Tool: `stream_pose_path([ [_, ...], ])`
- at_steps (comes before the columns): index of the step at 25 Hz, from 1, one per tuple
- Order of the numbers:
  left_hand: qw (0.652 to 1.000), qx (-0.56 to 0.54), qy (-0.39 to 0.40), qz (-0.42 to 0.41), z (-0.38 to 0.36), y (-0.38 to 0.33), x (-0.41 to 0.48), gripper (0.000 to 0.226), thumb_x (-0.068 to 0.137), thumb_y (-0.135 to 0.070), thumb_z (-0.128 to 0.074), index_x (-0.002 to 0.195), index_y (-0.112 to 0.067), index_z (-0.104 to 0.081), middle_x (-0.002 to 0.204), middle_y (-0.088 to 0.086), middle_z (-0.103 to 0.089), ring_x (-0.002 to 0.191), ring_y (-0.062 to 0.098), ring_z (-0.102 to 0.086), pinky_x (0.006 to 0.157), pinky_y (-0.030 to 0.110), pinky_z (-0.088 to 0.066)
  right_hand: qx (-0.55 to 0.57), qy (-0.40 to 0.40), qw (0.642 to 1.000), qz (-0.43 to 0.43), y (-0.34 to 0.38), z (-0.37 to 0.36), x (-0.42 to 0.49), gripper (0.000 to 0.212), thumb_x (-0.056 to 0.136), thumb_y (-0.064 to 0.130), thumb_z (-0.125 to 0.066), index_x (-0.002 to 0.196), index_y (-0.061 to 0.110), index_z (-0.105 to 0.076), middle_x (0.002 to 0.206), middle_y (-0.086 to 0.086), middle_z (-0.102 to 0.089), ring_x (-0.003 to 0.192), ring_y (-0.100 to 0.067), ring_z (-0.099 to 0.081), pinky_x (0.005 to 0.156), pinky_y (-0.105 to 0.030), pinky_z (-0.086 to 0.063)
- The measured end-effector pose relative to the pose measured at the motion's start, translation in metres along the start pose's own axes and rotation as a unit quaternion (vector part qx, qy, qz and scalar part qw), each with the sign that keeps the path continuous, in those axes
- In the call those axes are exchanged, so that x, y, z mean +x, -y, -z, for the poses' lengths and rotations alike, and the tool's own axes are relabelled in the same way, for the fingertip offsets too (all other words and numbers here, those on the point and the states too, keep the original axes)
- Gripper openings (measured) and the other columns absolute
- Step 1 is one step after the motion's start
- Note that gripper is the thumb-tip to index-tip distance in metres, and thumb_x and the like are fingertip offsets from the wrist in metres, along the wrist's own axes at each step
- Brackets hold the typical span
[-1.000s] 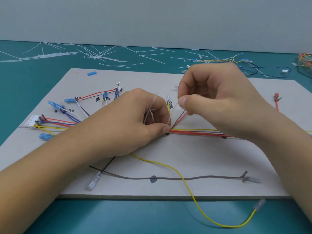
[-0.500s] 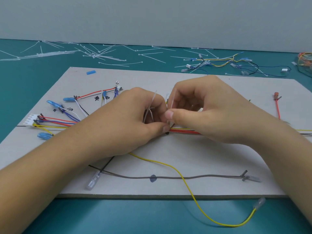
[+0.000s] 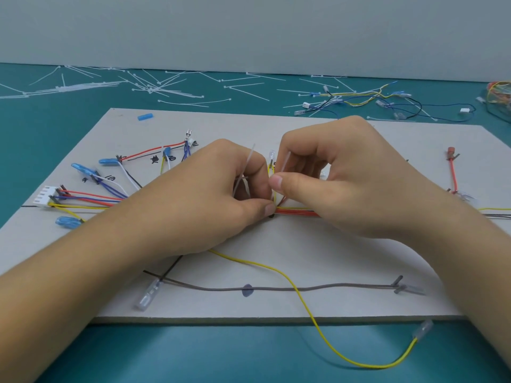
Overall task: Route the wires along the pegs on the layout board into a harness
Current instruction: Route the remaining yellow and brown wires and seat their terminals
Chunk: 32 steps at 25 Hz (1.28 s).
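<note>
A grey layout board (image 3: 276,128) lies on the teal table, with coloured wires fanned out at its left around a white connector (image 3: 45,196). My left hand (image 3: 210,194) pinches a clear cable tie (image 3: 246,168) over the wire bundle (image 3: 297,211) at the board's middle. My right hand (image 3: 337,178) pinches a second clear cable tie (image 3: 284,164) right beside it, thumb against forefinger. A loose yellow wire (image 3: 301,297) runs from under my left hand off the board's front edge. A grey wire (image 3: 276,288) lies between pegs near the front.
Many white cable ties (image 3: 154,87) lie scattered on the table behind the board. A tangle of spare wires (image 3: 367,99) sits at the back right, another bundle (image 3: 500,92) at the far right edge. A red wire (image 3: 453,172) stands on the board's right side.
My right hand has come down and to the left from above the bundle, and now sits close against my left hand, pinching the cable tie. The left hand has stayed put.
</note>
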State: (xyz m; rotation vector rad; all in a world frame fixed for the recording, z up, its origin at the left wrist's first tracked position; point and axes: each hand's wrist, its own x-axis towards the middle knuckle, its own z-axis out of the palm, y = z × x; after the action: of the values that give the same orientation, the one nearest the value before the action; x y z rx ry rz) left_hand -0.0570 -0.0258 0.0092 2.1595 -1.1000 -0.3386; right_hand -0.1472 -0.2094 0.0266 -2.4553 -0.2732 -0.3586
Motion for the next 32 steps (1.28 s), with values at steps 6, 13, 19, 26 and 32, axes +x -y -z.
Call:
stream_pose_path([
  [6, 1.0, -0.013, -0.014, 0.008, 0.0, -0.004, 0.001, 0.016, 0.081, -0.027, -0.079, 0.068, -0.023, -0.069, 0.054, -0.004, -0.062, 0.045, 0.005, -0.047, 0.044, 0.015, -0.034, -0.056, -0.033, 0.997, 0.045, 0.003, -0.003, -0.001, 0.015, 0.083, 0.009, -0.07, 0.069, 0.006, -0.067, 0.055, -0.003, -0.059, 0.055, -0.02, -0.053, 0.054, -0.04, -0.043],
  [13, 1.0, -0.014, -0.025, 0.008, 0.0, -0.006, -0.001, 0.017, 0.08, -0.027, -0.08, 0.066, -0.024, -0.07, 0.051, -0.006, -0.059, 0.042, 0.005, -0.043, 0.043, 0.014, -0.032, -0.053, -0.027, 0.997, 0.052, 0.002, 0.0, -0.003, 0.016, 0.083, 0.01, -0.07, 0.068, 0.005, -0.067, 0.055, -0.005, -0.059, 0.054, -0.022, -0.053, 0.054, -0.04, -0.043],
  [19, 0.999, 0.027, -0.043, -0.013, -0.006, -0.006, -0.006, 0.017, 0.084, -0.03, -0.075, 0.072, -0.028, -0.063, 0.068, -0.015, -0.064, 0.056, 0.002, -0.056, 0.05, 0.01, -0.038, 0.0, 0.031, 1.0, -0.002, 0.0, 0.009, -0.002, 0.014, 0.085, 0.022, -0.069, 0.073, 0.014, -0.07, 0.059, 0.002, -0.064, 0.057, -0.017, -0.059, 0.056, -0.04, -0.05],
  [26, 0.997, 0.051, -0.046, -0.042, -0.009, -0.004, -0.008, 0.012, 0.087, -0.031, -0.068, 0.078, -0.03, -0.061, 0.076, -0.013, -0.06, 0.078, 0.006, -0.059, 0.062, 0.014, -0.042, -0.12, 0.112, 0.977, -0.139, -0.006, 0.024, -0.003, 0.017, 0.074, 0.047, -0.069, 0.086, 0.035, -0.07, 0.081, 0.015, -0.071, 0.079, -0.002, -0.065, 0.074, -0.036, -0.057],
  [32, 0.997, 0.043, -0.04, -0.049, -0.008, -0.004, -0.006, 0.013, 0.088, -0.028, -0.068, 0.077, -0.027, -0.061, 0.075, -0.009, -0.062, 0.074, 0.009, -0.059, 0.063, 0.023, -0.046, -0.145, 0.056, 0.973, -0.171, -0.005, 0.033, -0.002, 0.007, 0.08, 0.028, -0.076, 0.076, 0.031, -0.072, 0.074, 0.015, -0.07, 0.064, 0.004, -0.064, 0.052, -0.022, -0.046],
])
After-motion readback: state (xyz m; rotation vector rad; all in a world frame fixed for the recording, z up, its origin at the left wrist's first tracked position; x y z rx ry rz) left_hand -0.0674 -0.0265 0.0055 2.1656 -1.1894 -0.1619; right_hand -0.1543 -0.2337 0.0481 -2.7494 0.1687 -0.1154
